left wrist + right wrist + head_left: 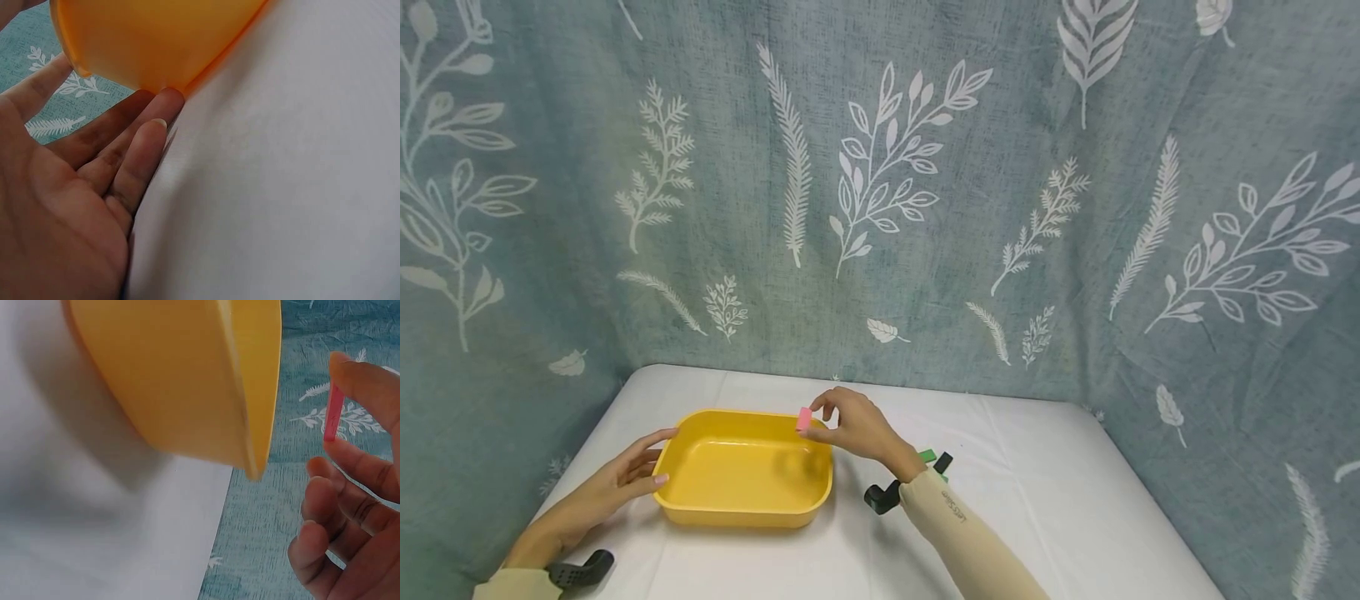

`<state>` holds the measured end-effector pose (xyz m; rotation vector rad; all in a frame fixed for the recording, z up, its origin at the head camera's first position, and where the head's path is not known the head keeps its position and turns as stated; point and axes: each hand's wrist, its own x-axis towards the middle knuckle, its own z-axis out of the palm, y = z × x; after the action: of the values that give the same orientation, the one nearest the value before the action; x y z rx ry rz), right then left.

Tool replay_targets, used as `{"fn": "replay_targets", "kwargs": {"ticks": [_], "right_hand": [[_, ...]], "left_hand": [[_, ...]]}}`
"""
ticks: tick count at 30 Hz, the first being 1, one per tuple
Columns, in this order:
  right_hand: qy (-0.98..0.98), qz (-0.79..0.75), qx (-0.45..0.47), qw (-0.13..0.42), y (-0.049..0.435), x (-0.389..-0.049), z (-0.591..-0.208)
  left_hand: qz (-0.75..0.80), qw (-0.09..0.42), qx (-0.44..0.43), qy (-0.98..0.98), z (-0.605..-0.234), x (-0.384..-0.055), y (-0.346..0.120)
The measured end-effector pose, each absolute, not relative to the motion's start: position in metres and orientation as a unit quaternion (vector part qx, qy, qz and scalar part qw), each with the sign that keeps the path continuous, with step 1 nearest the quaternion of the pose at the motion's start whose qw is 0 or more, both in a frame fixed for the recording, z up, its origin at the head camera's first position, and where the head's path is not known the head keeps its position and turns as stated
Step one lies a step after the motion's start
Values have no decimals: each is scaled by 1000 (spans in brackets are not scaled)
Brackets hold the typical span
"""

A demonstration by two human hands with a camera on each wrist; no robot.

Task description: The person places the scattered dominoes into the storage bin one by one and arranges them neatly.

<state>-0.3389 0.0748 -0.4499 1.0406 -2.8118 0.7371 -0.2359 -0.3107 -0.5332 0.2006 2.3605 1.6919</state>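
A yellow plastic tray [752, 518] with raised walls and rounded corners rests on the white cloth. My left hand [625, 475] is at its left end, fingers spread and fairly straight; in the left wrist view, fingertips [167, 100] touch the outer wall near the base. Above the tray's far right corner, my right hand [857, 425] pinches a small flat pink block [804, 419] between thumb and forefinger. The right wrist view shows the pink block [334, 414] edge-on, gripped at its two ends beside the tray rim, with the other fingers loosely curled.
Behind my right wrist, partly hidden, lie green blocks [928, 456]. A black wrist-camera mount [882, 497] sits on my right wrist, another [583, 570] on the left. White cloth [1037, 500] covers the table; a teal leaf-patterned curtain [925, 317] hangs behind and at both sides.
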Motion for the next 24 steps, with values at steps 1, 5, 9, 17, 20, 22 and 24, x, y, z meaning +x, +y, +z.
{"fn": "replay_targets", "kwargs": {"ticks": [1,5,9,17,20,22,24], "right_hand": [[-910,238,338,26,73,-339,-450],[-910,234,342,21,63,-340,-451],[-911,224,347,14,52,-339,-451],[-912,208,354,-4,31,-340,-450],[-913,204,354,-3,24,-339,-450],[-912,208,353,-6,19,-339,-450],[-911,214,352,-13,14,-338,-451]], "left_hand": [[576,115,70,806,-533,-236,-310],[575,118,70,806,-532,-234,-309],[573,118,65,808,-532,-234,-309],[572,117,62,810,-532,-236,-309],[572,117,66,809,-532,-235,-309],[573,119,67,808,-532,-235,-309],[572,119,67,809,-533,-234,-309]]}}
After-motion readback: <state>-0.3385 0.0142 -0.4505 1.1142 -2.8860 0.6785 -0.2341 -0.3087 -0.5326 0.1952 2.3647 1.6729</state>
